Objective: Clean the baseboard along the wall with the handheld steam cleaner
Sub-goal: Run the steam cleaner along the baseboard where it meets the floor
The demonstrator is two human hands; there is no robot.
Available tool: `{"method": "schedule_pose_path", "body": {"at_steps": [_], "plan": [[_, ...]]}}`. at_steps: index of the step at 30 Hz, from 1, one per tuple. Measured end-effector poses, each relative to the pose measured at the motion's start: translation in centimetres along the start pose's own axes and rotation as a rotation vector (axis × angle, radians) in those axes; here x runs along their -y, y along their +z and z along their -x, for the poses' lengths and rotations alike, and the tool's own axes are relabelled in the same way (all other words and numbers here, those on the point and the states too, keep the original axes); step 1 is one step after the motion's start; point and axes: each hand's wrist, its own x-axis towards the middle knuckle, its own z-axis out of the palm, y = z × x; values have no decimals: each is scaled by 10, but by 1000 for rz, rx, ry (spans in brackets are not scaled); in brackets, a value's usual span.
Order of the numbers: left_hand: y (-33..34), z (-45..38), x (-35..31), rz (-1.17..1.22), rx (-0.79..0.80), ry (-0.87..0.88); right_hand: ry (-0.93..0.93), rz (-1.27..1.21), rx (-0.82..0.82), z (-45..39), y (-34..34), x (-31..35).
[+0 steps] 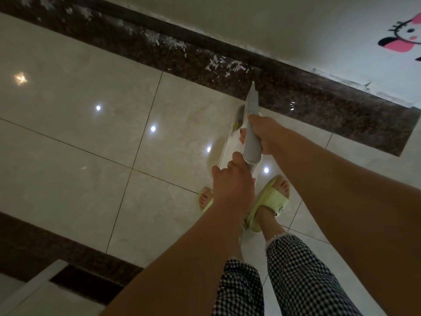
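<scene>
A grey and white handheld steam cleaner [251,142] points its narrow nozzle tip [252,86] at the dark speckled baseboard [307,96], just right of a patch of white flaky residue [227,65]. My right hand [265,133] grips the cleaner's body from the right side. My left hand [230,179] holds its rear end, fingers curled round it. More white residue [145,33] spots the baseboard further left.
Glossy beige floor tiles [91,137] spread to the left, reflecting ceiling lights. My feet in pale green slippers [271,199] stand just below the cleaner. A white wall [273,21] carries a pink cartoon sticker [403,39]. A dark border strip [57,252] and white furniture edge [34,283] lie bottom left.
</scene>
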Motion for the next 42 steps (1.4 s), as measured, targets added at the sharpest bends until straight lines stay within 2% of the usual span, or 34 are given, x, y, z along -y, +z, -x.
{"method": "schedule_pose_path", "body": {"at_steps": [13, 24, 33, 42], "plan": [[-5, -41, -32, 81, -55, -28, 6, 120, -21, -7, -17, 49], [-11, -32, -44, 89, -71, -66, 26, 148, 25, 4, -23, 52], [-9, -40, -18, 68, -63, -5, -11, 91, 23, -9, -9, 47], [-21, -44, 39, -20, -45, 63, -19, -14, -9, -8, 37, 38]]}}
